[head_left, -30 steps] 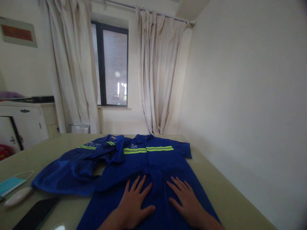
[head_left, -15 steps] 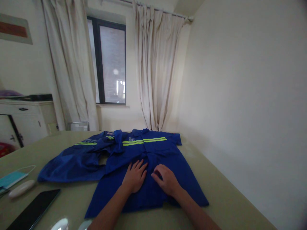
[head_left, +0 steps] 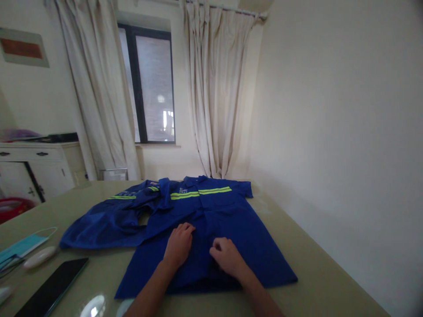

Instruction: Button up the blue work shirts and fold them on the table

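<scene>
A blue short-sleeved work shirt (head_left: pixel 228 215) with yellow-green stripes lies front side up on the table, its collar away from me. My left hand (head_left: pixel 179 245) rests on the left side of its lower front, fingers bent and drawn together against the cloth. Just right of the front opening, my right hand (head_left: pixel 227 256) is closed in a pinch at the fabric; its fingertips are partly hidden. The hem between my wrists is slightly raised. A second blue striped garment (head_left: pixel 102 224) lies rumpled on the left, touching the shirt.
On the table's (head_left: pixel 313 273) left side lie a black phone (head_left: pixel 53 286), a light-blue face mask (head_left: pixel 24 246) and a pale oval object (head_left: pixel 40 257). A shiny white object (head_left: pixel 93 306) is near the front edge. A wall (head_left: pixel 346 154) borders the right side.
My left hand's spread fingers have drawn together and bent. My right hand has moved slightly down and its fingers have closed more tightly. The view has shifted slightly left.
</scene>
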